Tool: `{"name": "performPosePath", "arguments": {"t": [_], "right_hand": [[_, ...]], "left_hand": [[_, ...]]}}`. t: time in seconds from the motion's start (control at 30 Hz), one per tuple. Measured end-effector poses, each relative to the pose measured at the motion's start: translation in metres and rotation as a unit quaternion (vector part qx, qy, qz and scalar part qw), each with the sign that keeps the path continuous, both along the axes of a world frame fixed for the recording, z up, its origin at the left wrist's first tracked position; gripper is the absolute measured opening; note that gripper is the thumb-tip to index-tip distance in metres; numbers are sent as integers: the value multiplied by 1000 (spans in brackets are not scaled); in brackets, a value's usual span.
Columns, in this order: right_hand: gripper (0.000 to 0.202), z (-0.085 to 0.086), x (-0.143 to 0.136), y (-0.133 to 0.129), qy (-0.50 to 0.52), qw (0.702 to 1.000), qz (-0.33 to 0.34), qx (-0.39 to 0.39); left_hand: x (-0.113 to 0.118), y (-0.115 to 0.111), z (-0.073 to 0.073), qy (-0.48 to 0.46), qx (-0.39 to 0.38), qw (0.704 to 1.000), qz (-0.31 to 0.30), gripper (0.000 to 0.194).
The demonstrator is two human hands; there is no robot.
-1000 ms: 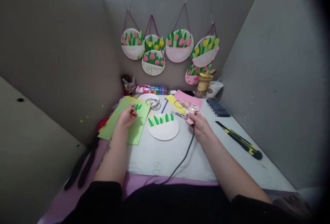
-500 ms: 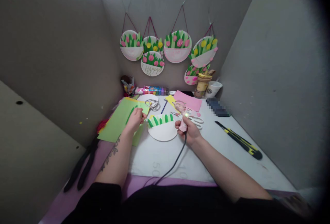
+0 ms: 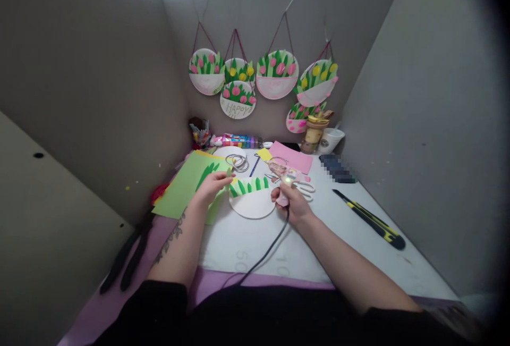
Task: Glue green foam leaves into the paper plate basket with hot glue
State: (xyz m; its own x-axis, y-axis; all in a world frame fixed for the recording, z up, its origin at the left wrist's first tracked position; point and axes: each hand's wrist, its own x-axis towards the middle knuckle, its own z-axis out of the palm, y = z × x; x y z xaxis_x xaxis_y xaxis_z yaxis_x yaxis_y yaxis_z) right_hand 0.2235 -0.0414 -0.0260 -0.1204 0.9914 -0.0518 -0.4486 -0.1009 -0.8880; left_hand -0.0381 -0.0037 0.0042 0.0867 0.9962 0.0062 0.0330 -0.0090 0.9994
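My left hand pinches a small green paper leaf beside the upper left edge of a white paper plate pocket. Dark and light green leaves stand in a row along the pocket's upper edge. At the plate's right side, my right hand is wrapped round a pink glue gun with a small light glowing on it. Its black cord runs down towards my body. Dark green cut leaves lie on light green paper left of my left hand.
White-handled scissors lie partly behind the glue gun. A black and yellow box cutter and a phone are at right. Pink paper, a wire coil and cups sit behind. Finished plates hang on the back wall.
My left hand has turned and come a little right towards the plate, and the green leaf in its fingers now shows. The right hand keeps the glue gun nearly in place.
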Motion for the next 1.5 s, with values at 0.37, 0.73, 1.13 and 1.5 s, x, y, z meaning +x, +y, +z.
{"name": "performPosePath", "arguments": {"t": [0.37,0.73,1.13,1.5], "right_hand": [[51,7,-5,-8,-44,998,31,37],[36,-2,-4,-14,-172,970,73,158],[53,37,-8,-34,-214,893,207,338],[51,36,-10,-33,-185,892,231,341]], "left_hand": [[3,5,-10,-11,14,1000,24,27],[18,-6,-5,-200,56,973,-99,29],[17,-14,-3,-239,76,953,-173,38],[19,-16,-2,-237,66,948,-204,36]]}}
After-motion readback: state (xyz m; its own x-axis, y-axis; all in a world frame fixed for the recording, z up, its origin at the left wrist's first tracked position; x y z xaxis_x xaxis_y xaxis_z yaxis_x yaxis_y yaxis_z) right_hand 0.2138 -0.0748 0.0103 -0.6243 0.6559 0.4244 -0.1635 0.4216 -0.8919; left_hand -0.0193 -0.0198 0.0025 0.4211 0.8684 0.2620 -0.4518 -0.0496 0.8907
